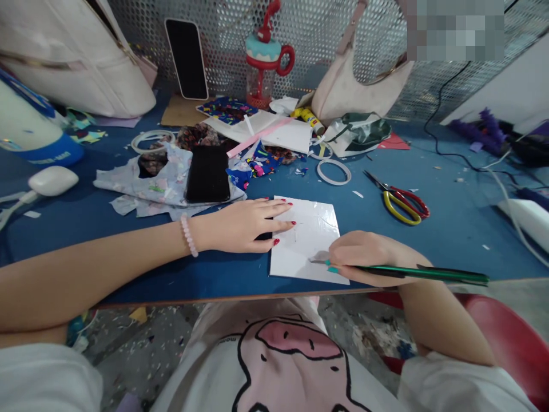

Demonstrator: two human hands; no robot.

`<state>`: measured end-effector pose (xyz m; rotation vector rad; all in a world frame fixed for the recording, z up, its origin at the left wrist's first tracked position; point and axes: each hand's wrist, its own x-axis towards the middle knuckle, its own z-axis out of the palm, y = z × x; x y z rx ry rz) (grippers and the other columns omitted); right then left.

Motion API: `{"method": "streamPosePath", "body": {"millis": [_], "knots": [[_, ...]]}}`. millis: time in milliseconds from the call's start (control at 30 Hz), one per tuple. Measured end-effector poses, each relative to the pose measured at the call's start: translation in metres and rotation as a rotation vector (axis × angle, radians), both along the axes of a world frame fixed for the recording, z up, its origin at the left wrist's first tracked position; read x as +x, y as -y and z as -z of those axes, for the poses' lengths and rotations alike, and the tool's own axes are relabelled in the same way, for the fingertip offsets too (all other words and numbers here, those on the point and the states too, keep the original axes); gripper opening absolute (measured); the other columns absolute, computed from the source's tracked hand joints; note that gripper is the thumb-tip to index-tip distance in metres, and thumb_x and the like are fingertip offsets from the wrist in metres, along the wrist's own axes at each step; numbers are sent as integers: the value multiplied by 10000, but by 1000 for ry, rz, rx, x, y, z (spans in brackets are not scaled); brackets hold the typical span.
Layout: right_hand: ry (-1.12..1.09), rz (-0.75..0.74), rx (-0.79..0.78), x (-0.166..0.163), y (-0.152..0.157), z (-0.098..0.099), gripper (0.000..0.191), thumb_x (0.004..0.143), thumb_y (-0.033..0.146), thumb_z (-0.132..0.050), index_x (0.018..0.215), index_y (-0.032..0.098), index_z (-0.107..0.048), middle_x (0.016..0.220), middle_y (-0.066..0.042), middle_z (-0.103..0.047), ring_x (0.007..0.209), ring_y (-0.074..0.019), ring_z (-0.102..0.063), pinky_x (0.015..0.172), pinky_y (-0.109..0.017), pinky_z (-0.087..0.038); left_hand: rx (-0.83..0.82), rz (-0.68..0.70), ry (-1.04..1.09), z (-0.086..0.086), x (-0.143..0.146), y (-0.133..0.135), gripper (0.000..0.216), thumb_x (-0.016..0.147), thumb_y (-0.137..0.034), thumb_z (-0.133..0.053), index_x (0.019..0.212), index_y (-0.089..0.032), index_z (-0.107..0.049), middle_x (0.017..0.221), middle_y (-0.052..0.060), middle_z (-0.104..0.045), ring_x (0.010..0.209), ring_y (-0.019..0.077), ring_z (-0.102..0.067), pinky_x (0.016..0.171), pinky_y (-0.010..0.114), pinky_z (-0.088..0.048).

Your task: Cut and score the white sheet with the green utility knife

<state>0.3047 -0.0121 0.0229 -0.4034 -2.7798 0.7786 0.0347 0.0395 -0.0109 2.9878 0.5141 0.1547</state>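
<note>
A white sheet of card (306, 229) lies on the blue table (450, 223) near its front edge. My left hand (244, 224) rests flat on the sheet's left side, fingers spread, a pink bead bracelet on the wrist. My right hand (364, 257) is closed around a long green tool (424, 273), perhaps a craft knife. Its tip touches the sheet near the lower right corner.
Red and yellow scissors (403, 201) lie to the right of the sheet. A black phone (208, 173) sits on patterned fabric scraps (158, 186). Tape rings (333, 171), paper, a glue stick, a red cup (263, 63), bags and another phone crowd the back.
</note>
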Motion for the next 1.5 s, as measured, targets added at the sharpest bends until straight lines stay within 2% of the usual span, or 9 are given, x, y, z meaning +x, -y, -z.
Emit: {"method": "streamPosePath", "body": {"millis": [467,700,867,1033,1167,1267,1367,1433,1500], "knots": [[11,24,44,2,2,0,319,978,159,-331,666,220,-314,570,48,-349,533,-102,-315,546,-273,-232,8,-11,-9,-3,0,2,456,955,-336,-451,1386,-188,-472,1515,146,-312,1409,278,-293,1146,446,-260],[-19,38,43,5,0,3,279,968,162,-358,694,208,-382,590,33,-424,547,-97,-358,557,-245,-270,34,-9,-38,-7,0,4,458,959,-341,-440,1386,-177,-471,1502,168,-330,1403,296,-302,1132,479,-262],[-118,98,49,8,-1,3,255,975,245,-353,740,203,-441,583,19,-487,514,-95,-434,523,-228,-307,67,-16,-27,-10,-1,5,451,954,-340,-447,1376,-184,-477,1493,160,-352,1389,289,-333,1130,484,-259],[-429,317,-76,20,-5,9,244,942,335,-453,745,201,-506,510,35,-514,426,-93,-481,458,-213,-370,77,-5,-29,-12,-2,7,445,941,-332,-473,1357,-174,-498,1482,177,-363,1380,302,-347,1118,495,-283],[-635,567,16,22,-14,11,248,942,384,-441,842,203,-579,577,4,-585,447,-124,-510,462,-257,-416,76,-3,-7,-12,-3,7,458,943,-328,-462,1371,-166,-477,1494,172,-346,1390,314,-323,1111,495,-305],[-528,716,104,15,-23,11,283,944,375,-425,790,202,-587,673,-26,-626,596,-152,-581,594,-285,-466,78,-27,25,-10,-4,7,509,933,-323,-462,1412,-157,-417,1511,158,-319,1406,295,-293,1122,449,-312],[-333,843,115,8,-31,18,211,916,383,-469,921,198,-569,886,-68,-665,804,-188,-621,731,-309,-473,64,-95,44,-8,-5,7,531,941,-333,-434,1434,-145,-372,1513,159,-315,1407,270,-295,1127,424,-318],[-241,823,114,6,-36,26,203,896,378,-489,975,195,-525,989,-96,-657,904,-212,-615,784,-330,-463,46,-166,54,-7,-5,7,530,948,-347,-422,1431,-135,-372,1508,168,-321,1403,269,-305,1125,424,-324],[-208,775,98,5,-40,34,199,865,387,-522,917,197,-496,1023,-109,-649,945,-235,-603,805,-354,-454,20,-238,63,-5,-5,6,535,955,-360,-414,1432,-123,-367,1508,179,-316,1403,275,-304,1125,434,-325]]}}
